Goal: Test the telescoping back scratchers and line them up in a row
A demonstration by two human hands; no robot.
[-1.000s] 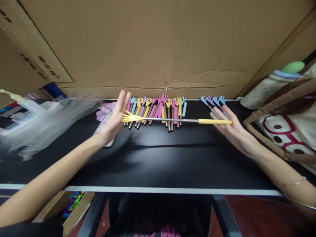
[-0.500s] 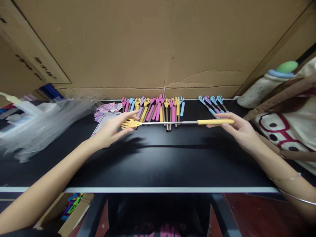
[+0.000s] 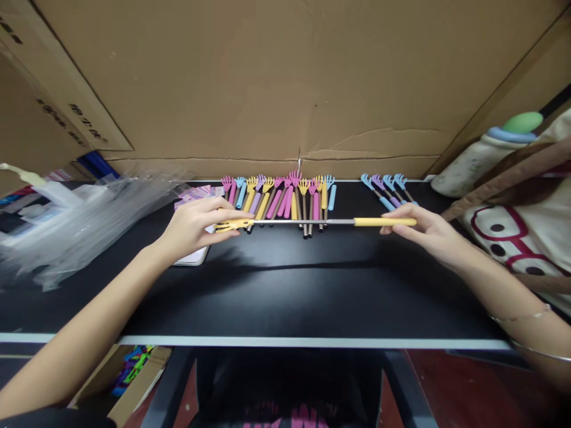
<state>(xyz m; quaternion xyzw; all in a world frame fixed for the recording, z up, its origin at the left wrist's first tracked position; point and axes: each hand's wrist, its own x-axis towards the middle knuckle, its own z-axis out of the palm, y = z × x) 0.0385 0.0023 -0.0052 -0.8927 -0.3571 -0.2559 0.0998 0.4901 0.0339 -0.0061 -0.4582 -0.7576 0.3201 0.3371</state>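
Note:
A yellow back scratcher [image 3: 303, 222] with a metal rod is held level above the black table [image 3: 285, 297]. My left hand [image 3: 196, 226] grips its claw end between thumb and fingers. On the yellow handle, my right hand [image 3: 423, 229] is closed in a pinch. Behind the rod lies a row of back scratchers [image 3: 281, 199] with pink, yellow, blue and purple claws and handles. Several blue and purple back scratchers [image 3: 390, 190] form a separate group, just beyond my right hand. A phone [image 3: 194, 257] lies partly hidden under my left hand.
Clear plastic bags [image 3: 102, 220] spread across the table's left side. Banknote-like papers [image 3: 198, 193] lie near the phone. At right stand a bottle [image 3: 482, 157] and a cloth bag [image 3: 526, 232]. Cardboard [image 3: 223, 77] walls the back; a box [image 3: 147, 380] of colourful pieces sits below.
The yellow back scratcher has turned about its length, so its claw now shows more edge-on. My left hand has rolled over it and shifted slightly left; my right hand stays on the handle.

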